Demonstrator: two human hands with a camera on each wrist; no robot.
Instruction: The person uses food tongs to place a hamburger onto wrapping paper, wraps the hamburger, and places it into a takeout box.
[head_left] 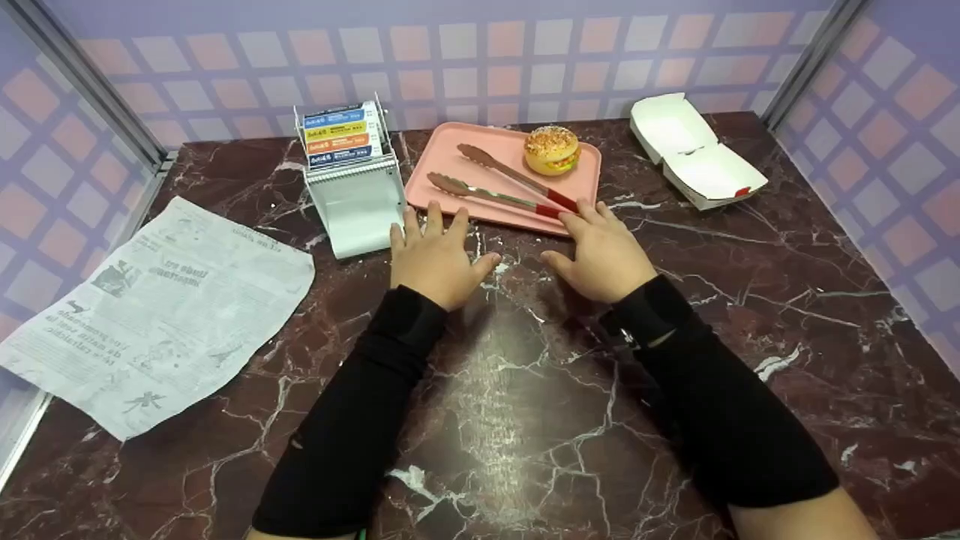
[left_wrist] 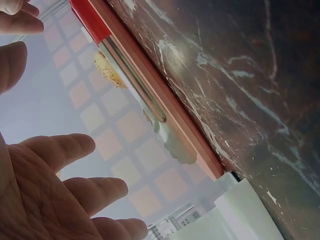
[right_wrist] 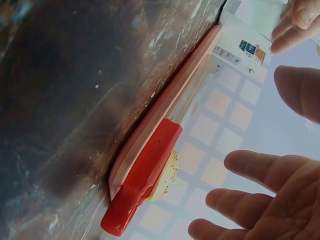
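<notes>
My left hand (head_left: pixel 435 259) is spread, palm down, close to the front of a white holder (head_left: pixel 356 206) with several coloured packets (head_left: pixel 341 141) in it. The right hand (head_left: pixel 611 251), its fingers loosely extended, is near the red handles (head_left: pixel 551 211) of metal tongs (head_left: pixel 487 191). Both wrist views show the palms with nothing in them. The tongs lie on a pink tray (head_left: pixel 442 139), handles over its front right rim. Behind them on the tray sits a burger (head_left: pixel 551 152) with a seeded bun. The right wrist view also shows a tong handle (right_wrist: pixel 152 155) beside the tray's edge.
A printed paper sheet (head_left: pixel 180 300) lies on the left of the dark marbled table (head_left: pixel 525 435). At the back right stands an open white carton (head_left: pixel 709 176). Checked panels (head_left: pixel 465 75) enclose the back and sides.
</notes>
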